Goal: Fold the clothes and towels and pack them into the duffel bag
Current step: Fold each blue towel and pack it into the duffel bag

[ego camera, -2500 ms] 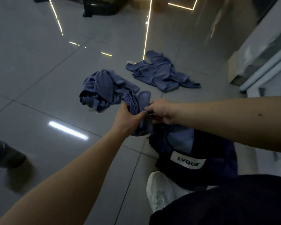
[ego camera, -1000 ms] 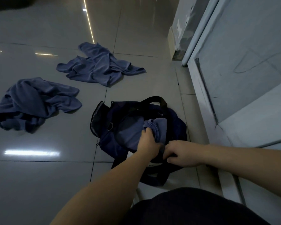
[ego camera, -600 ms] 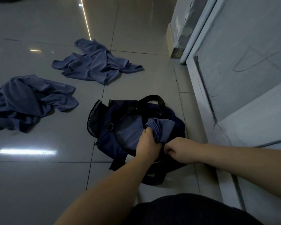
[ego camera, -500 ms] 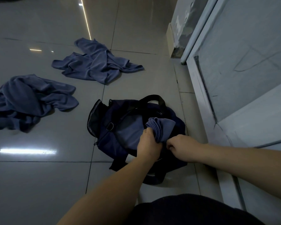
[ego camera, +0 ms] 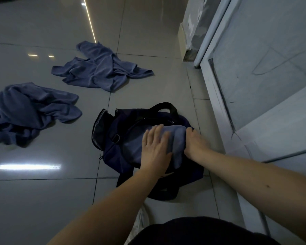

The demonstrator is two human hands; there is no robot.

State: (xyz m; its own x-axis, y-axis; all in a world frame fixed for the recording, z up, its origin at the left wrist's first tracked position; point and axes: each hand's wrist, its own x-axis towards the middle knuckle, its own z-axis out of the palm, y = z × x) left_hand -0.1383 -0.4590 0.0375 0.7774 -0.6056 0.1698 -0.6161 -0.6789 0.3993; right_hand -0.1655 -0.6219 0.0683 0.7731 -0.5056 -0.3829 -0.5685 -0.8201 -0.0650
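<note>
A dark navy duffel bag (ego camera: 111, 149) lies open on the grey tiled floor just in front of me. A folded blue cloth (ego camera: 177, 140) sits in its opening, on top of another blue cloth (ego camera: 131, 144) inside. My left hand (ego camera: 155, 147) presses flat on the folded cloth with straight fingers. My right hand (ego camera: 195, 142) is at the cloth's right edge, its fingers tucked down between cloth and bag wall and hidden. Two crumpled blue garments lie loose on the floor: one (ego camera: 102, 68) beyond the bag, one (ego camera: 28, 110) at the left.
A pale door or panel (ego camera: 265, 71) and its frame run along the right, close to the bag. The bag's black handle (ego camera: 164, 106) arches at its far side. My white shoe (ego camera: 140, 221) and dark trouser leg (ego camera: 201, 230) are at the bottom.
My left hand has let go of the folded cloth and now lies flat on it. The cloth has dropped lower into the bag. My right hand has moved forward along the cloth's right side.
</note>
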